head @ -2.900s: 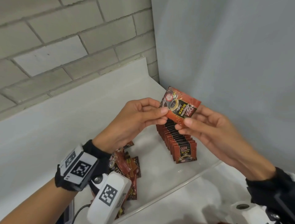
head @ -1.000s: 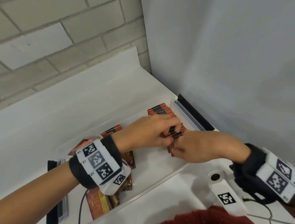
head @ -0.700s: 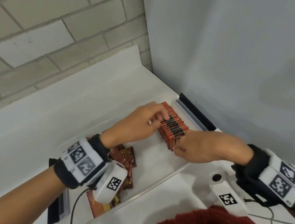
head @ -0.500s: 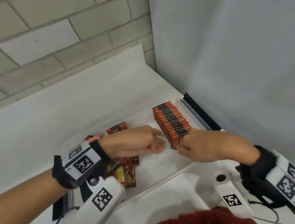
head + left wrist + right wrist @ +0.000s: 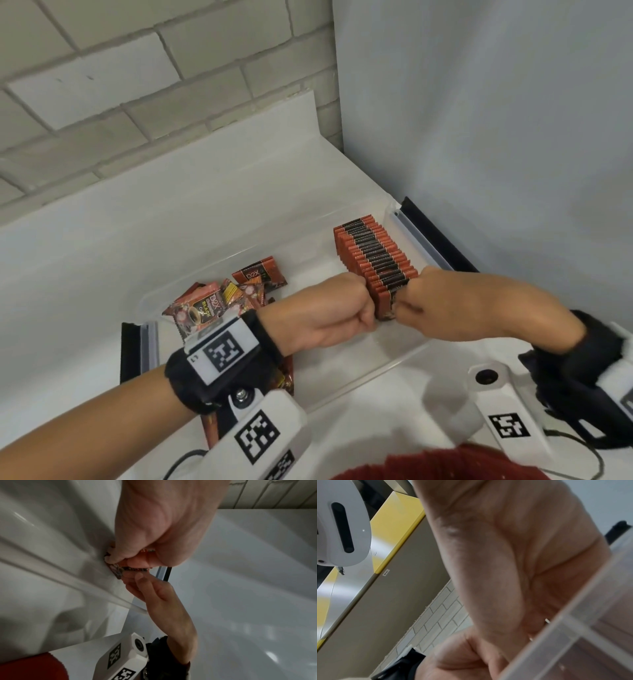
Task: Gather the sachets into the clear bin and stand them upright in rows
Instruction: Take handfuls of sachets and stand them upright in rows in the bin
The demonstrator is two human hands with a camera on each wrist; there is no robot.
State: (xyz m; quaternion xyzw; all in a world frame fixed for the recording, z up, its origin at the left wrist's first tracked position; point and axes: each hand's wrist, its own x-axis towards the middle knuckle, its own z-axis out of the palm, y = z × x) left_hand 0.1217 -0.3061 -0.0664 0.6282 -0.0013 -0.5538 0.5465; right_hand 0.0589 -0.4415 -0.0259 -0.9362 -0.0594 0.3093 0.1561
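A row of red-and-black sachets (image 5: 373, 253) stands upright at the right end of the clear bin (image 5: 373, 371). My left hand (image 5: 363, 310) is curled into a fist against the left side of the row's near end. My right hand (image 5: 400, 305) is curled on the right side, so the nearest sachets are squeezed between both hands. In the left wrist view my left hand (image 5: 120, 559) pinches the edge of the front sachet (image 5: 118, 573), and my right fingers (image 5: 137, 581) touch it from the other side. A loose pile of sachets (image 5: 212, 305) lies at the bin's left end.
The bin sits on a white counter (image 5: 171, 222) in a corner between a brick wall (image 5: 137, 85) and a grey wall (image 5: 479, 120). Black clip handles (image 5: 435, 233) close off both bin ends. The bin's near rim (image 5: 573, 615) crosses the right wrist view.
The sachet both hands held in the air has joined the row. My left hand came back from the bin's middle to the row's near end and curled; my right hand stayed there.
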